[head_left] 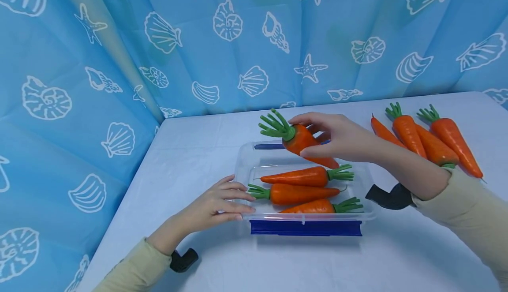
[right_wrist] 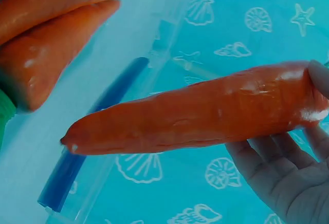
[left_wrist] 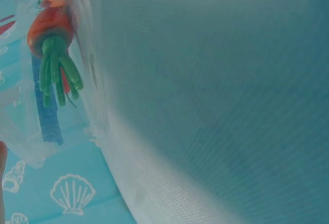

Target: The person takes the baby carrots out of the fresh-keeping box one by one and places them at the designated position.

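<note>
My right hand (head_left: 341,136) holds an orange carrot (head_left: 298,140) with a green top between thumb and fingers, above the far side of a clear plastic box (head_left: 369,195). The carrot's green top points left and its tip slants down to the right. In the right wrist view the held carrot (right_wrist: 190,113) stretches across the picture over the box. Three carrots (head_left: 303,193) lie side by side in the box, their tops facing alternate ways. At the box's left wall rests my left hand (head_left: 220,201), its fingers extended along the side.
Several more carrots (head_left: 409,133) lie grouped on the white tablecloth (head_left: 190,151) at the right, beyond my right forearm. Blue clasps (head_left: 305,228) flank the box front and back. A blue curtain with white shell prints (head_left: 254,40) hangs behind and to the left.
</note>
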`<action>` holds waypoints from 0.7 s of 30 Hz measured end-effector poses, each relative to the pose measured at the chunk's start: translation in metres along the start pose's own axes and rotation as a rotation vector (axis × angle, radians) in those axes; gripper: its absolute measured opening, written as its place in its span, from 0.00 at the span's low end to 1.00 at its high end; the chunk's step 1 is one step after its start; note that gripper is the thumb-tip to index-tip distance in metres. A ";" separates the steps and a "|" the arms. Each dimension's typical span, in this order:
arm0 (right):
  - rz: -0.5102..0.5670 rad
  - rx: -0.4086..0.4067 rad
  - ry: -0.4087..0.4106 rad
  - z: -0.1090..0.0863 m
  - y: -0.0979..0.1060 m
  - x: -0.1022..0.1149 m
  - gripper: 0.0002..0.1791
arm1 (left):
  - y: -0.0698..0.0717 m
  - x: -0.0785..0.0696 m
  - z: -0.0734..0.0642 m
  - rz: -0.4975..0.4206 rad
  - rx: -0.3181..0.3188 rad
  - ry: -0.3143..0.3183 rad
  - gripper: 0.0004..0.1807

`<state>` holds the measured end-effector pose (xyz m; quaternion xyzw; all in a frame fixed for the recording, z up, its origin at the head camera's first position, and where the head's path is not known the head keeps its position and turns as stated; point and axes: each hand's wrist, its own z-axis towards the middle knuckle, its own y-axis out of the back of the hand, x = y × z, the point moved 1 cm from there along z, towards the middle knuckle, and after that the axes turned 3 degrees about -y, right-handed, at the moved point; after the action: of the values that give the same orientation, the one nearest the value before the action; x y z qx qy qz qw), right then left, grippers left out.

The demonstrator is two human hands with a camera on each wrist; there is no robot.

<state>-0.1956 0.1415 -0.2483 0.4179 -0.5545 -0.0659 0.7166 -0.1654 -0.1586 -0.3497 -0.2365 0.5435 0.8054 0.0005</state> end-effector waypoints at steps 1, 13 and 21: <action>0.007 -0.021 0.009 -0.004 0.001 0.001 0.31 | 0.000 0.000 0.000 0.001 -0.001 -0.002 0.13; 0.126 -0.321 0.091 -0.050 0.010 -0.007 0.34 | 0.000 -0.001 0.000 0.001 -0.011 -0.009 0.13; 0.339 -0.532 0.022 -0.086 0.022 -0.024 0.35 | -0.001 0.000 0.000 0.004 -0.019 -0.020 0.14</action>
<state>-0.1394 0.2142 -0.2540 0.1182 -0.5718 -0.0836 0.8075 -0.1652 -0.1585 -0.3505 -0.2273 0.5364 0.8128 0.0021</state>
